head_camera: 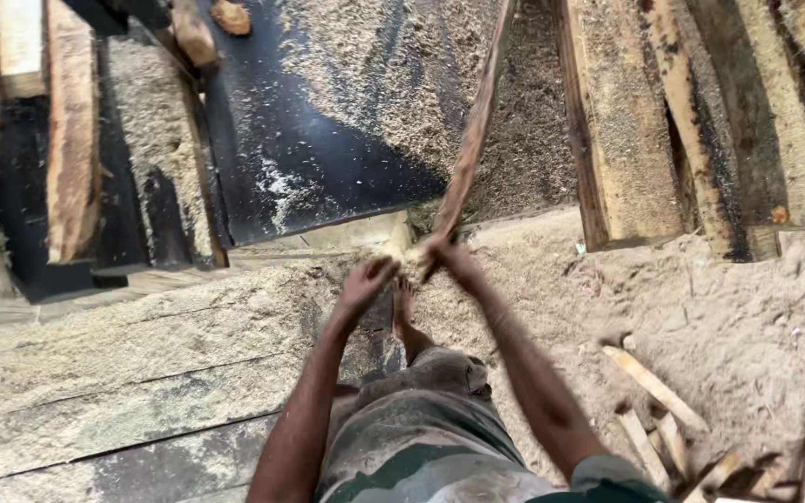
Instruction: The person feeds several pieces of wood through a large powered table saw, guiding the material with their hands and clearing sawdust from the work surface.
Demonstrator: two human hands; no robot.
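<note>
A long thin strip of wood [473,140] slants up and away from me over a black, sawdust-strewn machine table [328,158]. My right hand [449,261] is closed around the strip's near end. My left hand [365,281] reaches toward the same end with its fingers curled, just left of the strip; whether it touches the wood is unclear. My bare foot [404,307] stands on the sawdust-covered floor right under the hands.
Thick rough planks [626,130] lie stacked at the upper right. More boards and logs [67,140] lie at the upper left. Short offcut sticks [654,391] are scattered on the sawdust at the lower right. Sawdust-coated floor boards [95,391] lie at the left.
</note>
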